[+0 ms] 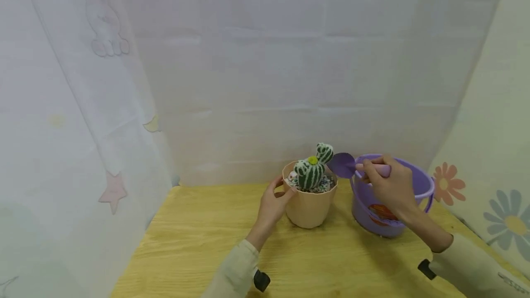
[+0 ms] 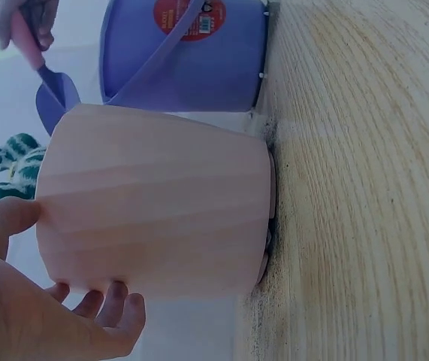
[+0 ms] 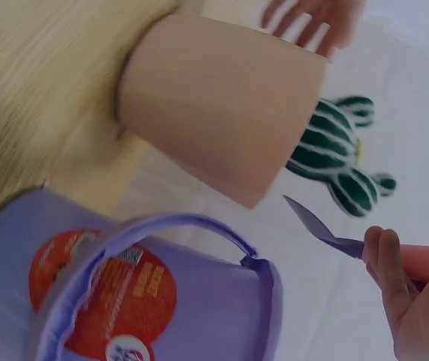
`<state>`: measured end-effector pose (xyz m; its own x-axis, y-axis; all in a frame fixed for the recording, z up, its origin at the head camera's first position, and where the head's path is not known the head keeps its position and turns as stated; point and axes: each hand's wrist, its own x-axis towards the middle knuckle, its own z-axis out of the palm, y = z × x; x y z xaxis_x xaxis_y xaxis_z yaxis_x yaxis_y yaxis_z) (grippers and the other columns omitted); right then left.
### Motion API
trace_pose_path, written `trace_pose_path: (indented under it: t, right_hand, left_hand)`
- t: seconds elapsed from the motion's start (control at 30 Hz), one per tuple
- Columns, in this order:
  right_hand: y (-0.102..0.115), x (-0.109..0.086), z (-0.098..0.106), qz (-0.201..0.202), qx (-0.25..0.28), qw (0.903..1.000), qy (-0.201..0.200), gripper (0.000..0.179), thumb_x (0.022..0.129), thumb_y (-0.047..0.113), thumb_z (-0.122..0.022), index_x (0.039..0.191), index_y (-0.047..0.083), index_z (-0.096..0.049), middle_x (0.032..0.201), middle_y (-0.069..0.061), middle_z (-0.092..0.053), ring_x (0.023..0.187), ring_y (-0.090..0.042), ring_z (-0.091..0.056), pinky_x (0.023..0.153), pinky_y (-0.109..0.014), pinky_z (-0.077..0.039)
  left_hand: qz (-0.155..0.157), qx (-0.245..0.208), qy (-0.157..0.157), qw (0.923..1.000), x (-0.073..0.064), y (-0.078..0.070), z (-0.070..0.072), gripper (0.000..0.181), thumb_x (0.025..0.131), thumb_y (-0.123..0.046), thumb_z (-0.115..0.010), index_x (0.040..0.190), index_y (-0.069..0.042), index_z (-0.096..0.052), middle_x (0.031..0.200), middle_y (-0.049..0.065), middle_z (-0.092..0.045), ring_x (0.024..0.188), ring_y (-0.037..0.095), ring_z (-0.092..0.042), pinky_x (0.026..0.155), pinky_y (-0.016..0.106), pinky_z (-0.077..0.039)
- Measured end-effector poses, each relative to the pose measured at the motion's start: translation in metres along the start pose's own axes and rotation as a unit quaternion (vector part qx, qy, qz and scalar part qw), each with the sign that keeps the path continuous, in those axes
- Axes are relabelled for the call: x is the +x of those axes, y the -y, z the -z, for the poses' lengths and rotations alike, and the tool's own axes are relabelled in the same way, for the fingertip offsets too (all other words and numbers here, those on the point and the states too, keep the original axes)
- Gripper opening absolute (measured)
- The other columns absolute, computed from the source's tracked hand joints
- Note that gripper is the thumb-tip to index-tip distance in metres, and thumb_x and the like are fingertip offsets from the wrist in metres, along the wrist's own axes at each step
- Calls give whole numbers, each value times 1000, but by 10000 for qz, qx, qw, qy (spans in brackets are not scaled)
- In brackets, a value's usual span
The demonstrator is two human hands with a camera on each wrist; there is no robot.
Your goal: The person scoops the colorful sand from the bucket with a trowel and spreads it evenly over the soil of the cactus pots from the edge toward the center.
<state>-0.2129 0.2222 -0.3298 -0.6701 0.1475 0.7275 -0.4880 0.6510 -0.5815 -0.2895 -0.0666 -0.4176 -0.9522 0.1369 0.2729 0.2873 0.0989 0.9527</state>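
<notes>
A peach plant pot (image 1: 308,209) stands on the table with a green-and-white striped knitted cactus (image 1: 311,174) bearing a yellow flower, set among small pebbles (image 1: 325,185). My left hand (image 1: 273,203) holds the pot at its left side, thumb at the rim and fingers bent against the wall, as the left wrist view shows. My right hand (image 1: 393,187) grips the pink handle of a small trowel (image 3: 423,259). Its purple blade (image 1: 342,165) points left, near the pot's right rim and beside the cactus. The trowel is above the left rim of a purple bucket (image 1: 360,215).
The bucket, with a red label (image 3: 116,293) and a hinged handle (image 3: 180,222), stands right of the pot on the yellow wood-grain table (image 1: 194,238). Pale wall sheets (image 1: 256,77) hang behind and at both sides. Dark specks (image 2: 263,308) lie near the pot's base.
</notes>
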Motion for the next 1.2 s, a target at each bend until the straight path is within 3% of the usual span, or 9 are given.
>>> trace_pose_path:
  t: [0.13, 0.33, 0.6, 0.8, 0.97, 1.03, 1.07, 1.1, 1.2]
  right_hand:
    - [6, -6, 4, -182, 867, 9932, -752, 24, 103, 18, -63, 107, -4, -68, 88, -12, -76, 66, -20, -73, 57, -25, -58]
    - [23, -16, 15, -212, 1980, 9650, -1709, 22, 101, 10, -63, 102, -12, -65, 93, -25, -73, 60, -27, -71, 57, -31, -59]
    - [48, -24, 31, -117, 1891, 9669, -1709, 24, 101, 6, -60, 93, -16, -63, 88, -28, -72, 57, -26, -70, 58, -29, -59]
    - [40, -19, 41, -380, 2564, 9497, -1759, 24, 100, 7, -63, 93, -16, -61, 88, -27, -72, 56, -28, -69, 56, -32, -59]
    - [25, -21, 48, -836, 919, 9778, -1686, 24, 101, 21, -65, 98, -3, -68, 83, -14, -75, 59, -17, -71, 58, -22, -56]
    - [21, -22, 50, -1195, 252, 9829, -1380, 28, 101, 30, -64, 102, 3, -69, 82, -9, -76, 67, -14, -72, 88, -18, -50]
    - [19, -22, 52, -1354, 9, 9835, -1199, 30, 101, 33, -62, 103, 4, -69, 81, -9, -76, 75, -16, -72, 110, -36, -37]
    - [17, -22, 54, -1458, -244, 9837, -1024, 33, 101, 36, -61, 105, 5, -70, 82, -10, -76, 84, -22, -72, 115, -59, -20]
    - [11, -22, 64, -1707, -775, 9808, -530, 41, 101, 41, -57, 108, 3, -71, 86, -16, -75, 102, -42, -62, 93, -87, -3]
  left_hand:
    - [-65, 135, 52, 9999, -3, -1, 13, 64, 97, -34, -72, 154, -18, -46, 146, 10, -49, 121, 32, -56, 88, 46, -56]
    - [-97, 532, 175, 9984, -18, -1, 37, 61, 96, -38, -73, 150, -23, -50, 143, 7, -53, 120, 30, -57, 89, 46, -55]
    - [-966, 1354, -60, 9860, -34, -11, 68, 50, 96, -32, -73, 140, -12, -59, 135, 9, -61, 119, 36, -57, 100, 58, -45]
    - [-1711, 1954, -282, 9653, -37, -30, 79, 45, 98, -27, -72, 139, -13, -60, 133, 8, -62, 120, 33, -57, 94, 53, -51]
    - [-2221, 2486, -396, 9420, -43, -41, 74, 41, 99, -22, -71, 137, -10, -61, 129, 7, -62, 117, 32, -59, 92, 50, -52]
    - [-2438, 2640, -428, 9322, -45, -44, 71, 39, 98, -19, -71, 134, -7, -63, 127, 7, -63, 115, 31, -60, 93, 48, -52]
    - [-2567, 2663, -430, 9281, -46, -45, 69, 37, 98, -17, -71, 133, -5, -63, 126, 7, -63, 115, 30, -60, 94, 47, -52]
    - [-2689, 2697, -416, 9237, -46, -45, 66, 37, 98, -16, -71, 132, -4, -64, 126, 8, -64, 115, 29, -60, 94, 46, -52]
    - [-2991, 2757, -347, 9129, -49, -46, 57, 35, 96, -13, -72, 130, -5, -64, 125, 6, -64, 117, 23, -60, 96, 42, -51]
